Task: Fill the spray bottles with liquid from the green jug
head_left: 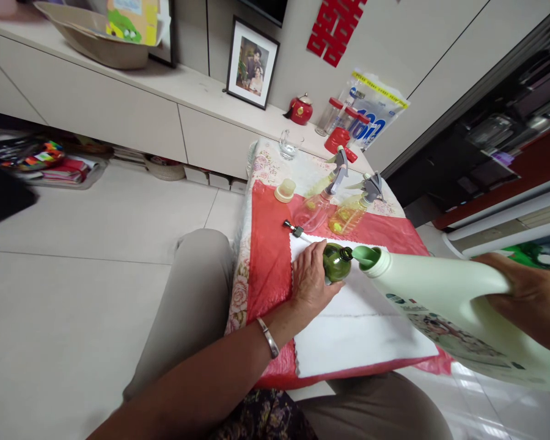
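My left hand (312, 276) is wrapped round a small dark green bottle (337, 264) that stands on a white cloth (348, 342). In my right hand (527, 293) is the handle of a big pale green jug (440, 281), tilted with its spout at the bottle's open neck. Whether liquid is flowing I cannot tell. A black pump top (294, 228) with a pale tube lies just beyond my left hand. Farther back, a translucent cap (285, 190) sits on the red cover (268, 244).
Two spray bottles, one pinkish (312, 211) and one yellow (346, 217), stand behind the green bottle. A glass mug (289, 145) is at the table's far edge. On the ledge are a red pot (301, 110), red-lidded jars (329, 116) and a framed photo (253, 62).
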`<move>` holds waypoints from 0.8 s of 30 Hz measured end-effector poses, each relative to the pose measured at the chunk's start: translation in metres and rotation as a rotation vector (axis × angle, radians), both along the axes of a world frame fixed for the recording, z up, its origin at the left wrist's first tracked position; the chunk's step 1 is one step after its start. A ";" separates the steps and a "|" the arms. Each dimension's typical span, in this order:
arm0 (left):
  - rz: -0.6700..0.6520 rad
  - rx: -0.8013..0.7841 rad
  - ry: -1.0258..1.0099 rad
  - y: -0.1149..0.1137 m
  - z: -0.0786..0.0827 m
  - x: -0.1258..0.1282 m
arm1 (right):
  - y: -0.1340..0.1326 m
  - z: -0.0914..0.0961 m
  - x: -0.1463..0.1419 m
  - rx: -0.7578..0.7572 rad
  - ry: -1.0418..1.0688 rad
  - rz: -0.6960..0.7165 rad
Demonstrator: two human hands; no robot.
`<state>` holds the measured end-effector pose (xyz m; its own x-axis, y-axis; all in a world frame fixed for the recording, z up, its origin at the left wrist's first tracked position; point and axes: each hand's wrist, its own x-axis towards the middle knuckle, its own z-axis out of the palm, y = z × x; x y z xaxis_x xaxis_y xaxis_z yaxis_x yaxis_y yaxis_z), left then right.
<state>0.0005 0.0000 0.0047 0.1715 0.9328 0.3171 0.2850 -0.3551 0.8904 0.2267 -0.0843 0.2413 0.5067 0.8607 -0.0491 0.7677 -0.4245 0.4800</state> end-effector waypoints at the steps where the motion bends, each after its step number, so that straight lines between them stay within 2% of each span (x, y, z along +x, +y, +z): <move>1: 0.000 0.001 0.000 0.000 0.000 0.000 | 0.000 0.000 -0.001 0.005 0.006 -0.003; 24: -0.006 0.009 -0.011 0.000 0.000 0.000 | 0.001 0.001 0.002 -0.033 -0.033 -0.079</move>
<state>0.0002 0.0004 0.0043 0.1730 0.9289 0.3274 0.2728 -0.3646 0.8903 0.2291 -0.0832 0.2421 0.5745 0.8164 -0.0589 0.7162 -0.4665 0.5190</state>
